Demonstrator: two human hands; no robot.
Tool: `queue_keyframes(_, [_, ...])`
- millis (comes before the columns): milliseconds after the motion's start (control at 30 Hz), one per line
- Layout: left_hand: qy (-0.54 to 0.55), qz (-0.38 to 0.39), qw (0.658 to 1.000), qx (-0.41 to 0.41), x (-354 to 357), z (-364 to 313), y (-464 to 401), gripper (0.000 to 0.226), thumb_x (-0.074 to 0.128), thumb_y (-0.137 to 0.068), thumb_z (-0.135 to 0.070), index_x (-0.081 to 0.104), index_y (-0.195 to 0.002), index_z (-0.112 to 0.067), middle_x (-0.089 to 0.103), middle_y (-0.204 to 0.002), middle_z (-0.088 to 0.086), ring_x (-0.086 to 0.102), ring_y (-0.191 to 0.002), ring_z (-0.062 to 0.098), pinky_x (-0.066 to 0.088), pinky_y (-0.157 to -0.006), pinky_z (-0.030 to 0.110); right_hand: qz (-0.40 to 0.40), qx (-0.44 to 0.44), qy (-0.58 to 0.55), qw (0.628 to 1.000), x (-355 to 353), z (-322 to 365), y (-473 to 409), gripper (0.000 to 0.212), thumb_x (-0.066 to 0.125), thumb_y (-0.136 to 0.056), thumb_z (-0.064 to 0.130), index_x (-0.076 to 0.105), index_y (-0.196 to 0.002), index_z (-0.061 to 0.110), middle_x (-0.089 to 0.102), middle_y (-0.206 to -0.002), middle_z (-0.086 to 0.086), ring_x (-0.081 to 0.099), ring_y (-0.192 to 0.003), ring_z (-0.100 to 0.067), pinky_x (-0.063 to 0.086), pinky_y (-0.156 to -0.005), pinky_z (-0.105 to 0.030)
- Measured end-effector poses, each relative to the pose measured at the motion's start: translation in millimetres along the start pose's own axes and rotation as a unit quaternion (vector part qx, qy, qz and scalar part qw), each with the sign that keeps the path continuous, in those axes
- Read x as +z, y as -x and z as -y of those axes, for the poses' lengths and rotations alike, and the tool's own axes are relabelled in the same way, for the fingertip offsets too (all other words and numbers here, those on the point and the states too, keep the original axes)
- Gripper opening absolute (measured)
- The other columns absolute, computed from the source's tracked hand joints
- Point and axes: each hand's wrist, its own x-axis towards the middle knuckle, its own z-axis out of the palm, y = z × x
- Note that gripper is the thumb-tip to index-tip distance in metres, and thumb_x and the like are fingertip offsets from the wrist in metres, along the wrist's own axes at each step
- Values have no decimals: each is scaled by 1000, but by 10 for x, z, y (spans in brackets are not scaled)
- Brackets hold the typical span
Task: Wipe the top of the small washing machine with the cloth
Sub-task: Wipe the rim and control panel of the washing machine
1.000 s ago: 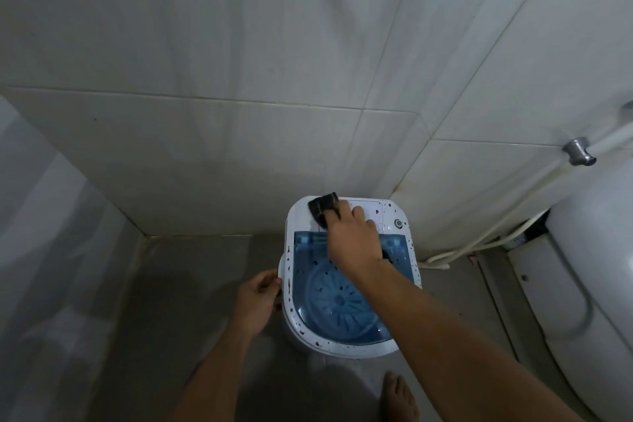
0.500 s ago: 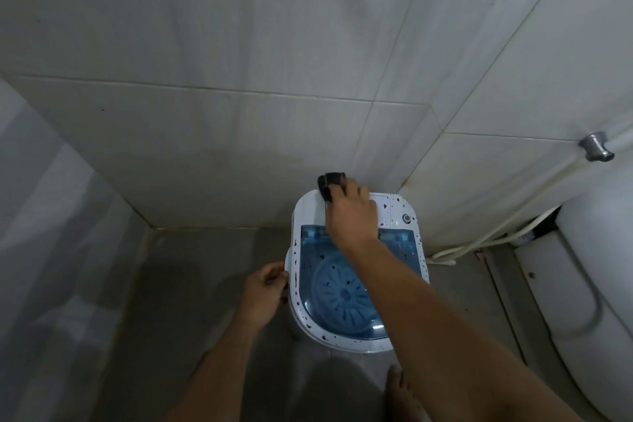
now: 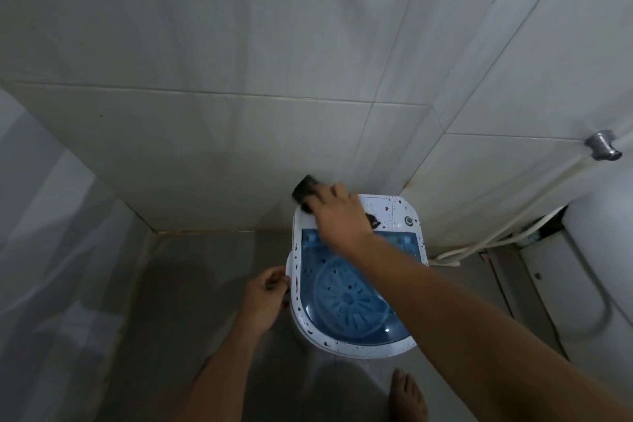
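washing machine: one; cloth: one, under right hand.

Right hand reaches forward; left hand curled.

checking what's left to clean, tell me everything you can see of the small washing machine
The small washing machine stands upright on the floor in the corner. Its white plastic top is speckled with dark spots; a see-through blue lid shows the ribbed wheel inside, and a small knob sits at the back right. The right hand presses a dark cloth on its back left corner; the left hand grips its left edge.
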Motion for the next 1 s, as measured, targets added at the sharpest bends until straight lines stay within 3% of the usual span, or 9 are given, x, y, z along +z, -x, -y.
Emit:
queue_keyframes(100, [-9, -6, 1000, 1, 0, 7, -3, 18, 56, -99, -5, 69, -106, -15, 74, -103, 8, 73, -94, 25, 59, -72, 31, 18, -191, -9, 981, 77, 35, 224, 47, 68, -80, 14, 62, -126, 21, 61, -132, -5, 55, -104, -32, 47, -76, -43])
queue_keyframes(167, [-14, -6, 1000, -2, -3, 12, -6, 18, 56, -99, -6, 69, -108, -15, 74, -103, 7, 73, -95, 25, 60, -76, 35, 24, -132, -1, 991, 7, -55, 124, 50, 67, -82, 13, 59, -130, 21, 59, -134, -6, 54, -109, -32, 48, -80, -44])
queue_keyframes(267, [-17, -9, 1000, -10, -9, 3, -5, 19, 56, -99, -7, 70, -109, -15, 75, -103, 6, 73, -96, 24, 61, -78, 38, 18, 65, -17, 998, -162, -57, -102, 52, 60, -86, 8, 52, -137, 18, 54, -137, -8, 48, -115, -32, 47, -88, -46])
queue_keyframes(333, [-23, -12, 1000, -13, -10, -10, 3, 19, 57, -99, -8, 69, -112, -12, 75, -104, 8, 72, -96, 25, 61, -79, 39, 41, 45, 6, 998, -238, 128, -147, 47, 59, -89, 10, 53, -134, 17, 53, -136, -9, 47, -118, -35, 46, -89, -47])
queue_keyframes(433, [-24, -14, 1000, -15, -6, -31, 22, 18, 57, -99, -8, 69, -111, -12, 74, -105, 8, 72, -97, 25, 61, -76, 36, 83, -97, 71, 989, -199, 370, -57, 39, 53, -96, 13, 54, -135, 16, 51, -139, -9, 43, -127, -37, 43, -94, -51])
queue_keyframes(600, [-25, -10, 1000, -16, -4, -51, 32, 16, 55, -100, -5, 68, -107, -11, 74, -100, 7, 72, -90, 21, 59, -68, 29, 105, 39, 26, 993, -217, 351, -315, 45, 59, -90, 12, 56, -134, 15, 52, -137, -8, 42, -127, -35, 42, -95, -49])
queue_keyframes(700, [-24, -4, 1000, -13, -12, -94, 56, 17, 54, -100, -5, 67, -102, -14, 73, -96, 5, 71, -85, 16, 59, -64, 24, 87, 14, 44, 995, -201, 524, -101, 45, 62, -88, 14, 56, -133, 13, 49, -139, -11, 42, -126, -37, 41, -97, -52])
queue_keyframes(833, [-31, 11, 999, -16, -42, -62, 17, 19, 57, -99, -9, 70, -103, -22, 76, -103, 8, 73, -94, 24, 61, -85, 44, 113, -42, 67, 990, -205, 659, 229, 40, 57, -93, 13, 55, -133, 9, 50, -136, -14, 44, -125, -37, 42, -97, -52])
queue_keyframes(1000, [-26, -3, 1000, -14, -13, -61, 31, 21, 56, -98, -5, 71, -96, -21, 76, -103, 6, 73, -93, 20, 61, -86, 44, 113, 87, 28, 989, -338, 391, -256, 42, 61, -89, 12, 56, -130, 11, 57, -131, -9, 47, -124, -33, 44, -92, -45])
